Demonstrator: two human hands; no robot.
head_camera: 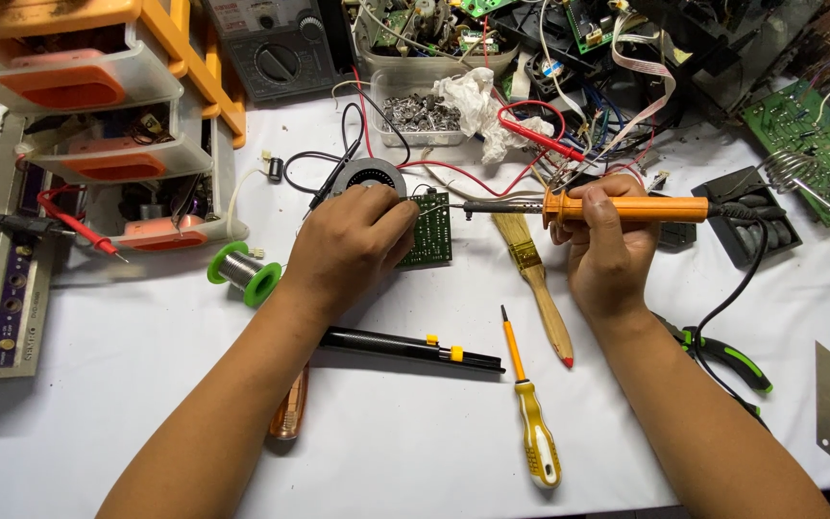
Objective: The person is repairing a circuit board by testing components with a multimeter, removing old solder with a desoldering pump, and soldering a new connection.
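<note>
Steadiness looks like the main need here: the work in hand appears to be soldering, so the tip should meet the joint squarely while the board is kept from sliding. Nearest the person, below the hands, lie a yellow-handled screwdriver with a clear grip (533,413) and a long black pen-shaped tool with yellow bands (413,348) on the white-covered desk (415,452). Between the two hands lies a flat wooden-handled paintbrush (535,279). The left hand (353,245) comes in from the lower left, palm down, fingers curled and pressing on the small green circuit board (431,231), with a round grey blower fan (369,177) just beyond its knuckles. The right hand (607,245) is wrapped around the orange-handled soldering iron (626,208), held level, its dark tip reaching left to the board's upper edge. A green spool of solder wire (242,272) sits left of the left hand. Beyond both hands, red probe leads (540,137) and loose boards crowd the far side.
</note>
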